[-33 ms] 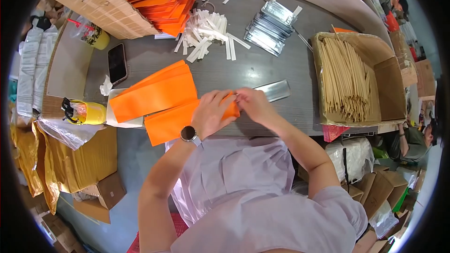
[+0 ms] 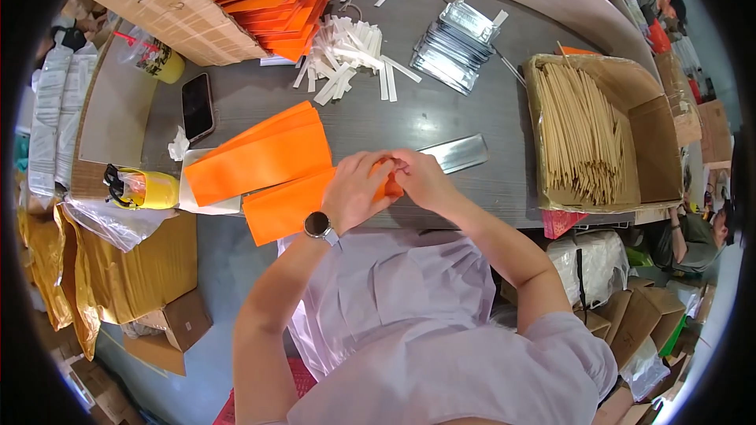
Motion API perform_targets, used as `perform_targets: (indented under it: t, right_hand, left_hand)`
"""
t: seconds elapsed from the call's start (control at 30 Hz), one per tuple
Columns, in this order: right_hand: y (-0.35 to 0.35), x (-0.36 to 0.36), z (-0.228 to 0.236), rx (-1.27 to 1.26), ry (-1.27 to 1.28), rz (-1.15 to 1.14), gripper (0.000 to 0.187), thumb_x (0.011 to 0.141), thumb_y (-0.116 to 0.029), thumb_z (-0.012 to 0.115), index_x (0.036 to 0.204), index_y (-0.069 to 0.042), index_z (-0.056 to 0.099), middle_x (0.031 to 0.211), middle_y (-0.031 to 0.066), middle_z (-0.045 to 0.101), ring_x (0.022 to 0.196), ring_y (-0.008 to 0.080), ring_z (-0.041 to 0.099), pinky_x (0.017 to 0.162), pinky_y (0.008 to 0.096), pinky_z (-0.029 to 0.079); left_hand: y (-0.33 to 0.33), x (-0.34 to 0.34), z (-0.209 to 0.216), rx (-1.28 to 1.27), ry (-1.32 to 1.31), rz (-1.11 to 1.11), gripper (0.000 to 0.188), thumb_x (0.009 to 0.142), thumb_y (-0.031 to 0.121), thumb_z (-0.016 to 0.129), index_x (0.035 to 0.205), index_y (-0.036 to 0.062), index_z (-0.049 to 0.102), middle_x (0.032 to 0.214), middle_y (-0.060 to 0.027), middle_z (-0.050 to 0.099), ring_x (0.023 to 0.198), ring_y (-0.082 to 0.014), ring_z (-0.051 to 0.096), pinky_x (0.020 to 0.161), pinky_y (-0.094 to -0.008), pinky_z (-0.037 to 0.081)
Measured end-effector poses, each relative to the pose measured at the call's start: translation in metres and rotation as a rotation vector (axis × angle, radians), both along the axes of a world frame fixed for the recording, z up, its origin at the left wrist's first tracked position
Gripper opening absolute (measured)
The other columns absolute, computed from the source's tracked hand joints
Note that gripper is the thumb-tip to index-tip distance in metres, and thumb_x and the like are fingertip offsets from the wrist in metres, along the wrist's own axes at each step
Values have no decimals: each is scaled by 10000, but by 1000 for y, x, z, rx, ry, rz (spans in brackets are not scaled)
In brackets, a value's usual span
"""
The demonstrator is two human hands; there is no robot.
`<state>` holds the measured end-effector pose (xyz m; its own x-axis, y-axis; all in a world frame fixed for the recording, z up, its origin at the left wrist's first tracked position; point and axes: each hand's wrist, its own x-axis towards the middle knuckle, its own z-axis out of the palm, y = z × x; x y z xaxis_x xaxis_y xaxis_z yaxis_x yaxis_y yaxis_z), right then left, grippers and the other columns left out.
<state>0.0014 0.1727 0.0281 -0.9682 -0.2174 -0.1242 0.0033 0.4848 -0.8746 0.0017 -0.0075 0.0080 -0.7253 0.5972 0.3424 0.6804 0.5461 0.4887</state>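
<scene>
My left hand (image 2: 356, 189), with a watch on its wrist, lies across the right part of an orange strip (image 2: 285, 212). Its fingers curl over the strip's end. Pinched together at that same end, my right hand (image 2: 421, 179) meets the left fingertips; exactly what lies between its fingers is partly hidden. A flat silvery packet (image 2: 458, 153) rests on the table just beyond my right hand. Behind the held strip, more orange strips (image 2: 264, 153) lie overlapped at a slant, partly on a white pad.
Far off lie a heap of white strips (image 2: 346, 51) and a stack of silvery packets (image 2: 457, 47). A carton (image 2: 661, 149) of thin wooden sticks (image 2: 579, 134) stands right. At left are a phone (image 2: 197, 106), a drink cup (image 2: 165, 67), a yellow container (image 2: 157, 189) and an upright carton (image 2: 169, 12).
My right hand has shifted slightly left and turned over the end of the orange strip. The left hand stays nearly in place.
</scene>
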Motion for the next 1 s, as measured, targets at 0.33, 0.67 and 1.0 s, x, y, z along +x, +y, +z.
perform_targets:
  t: [0.33,0.67,1.0]
  right_hand:
    - [19,-45,-1,-598,-858,0,535,867,-93,508,1359,48,351,1178,192,592,1060,287,627,914,374,516]
    - [100,-52,6,-217,-553,-219,348,895,-168,565,1201,-3,553,924,123,672,835,205,668,740,316,547]
    - [24,-12,23,-160,-108,253,306,902,-172,621,1162,-11,611,887,81,689,752,154,640,704,281,514]
  left_hand:
    - [-2,0,-3,18,39,54,602,731,286,764,1239,72,521,1265,-109,519,1122,-311,504,934,-435,422]
    - [-1,2,-4,45,133,329,464,760,232,738,1166,68,583,1065,-67,606,932,-258,548,774,-386,431]
    - [29,5,64,142,266,302,304,711,121,734,1006,156,674,894,5,637,824,-213,555,718,-364,394]
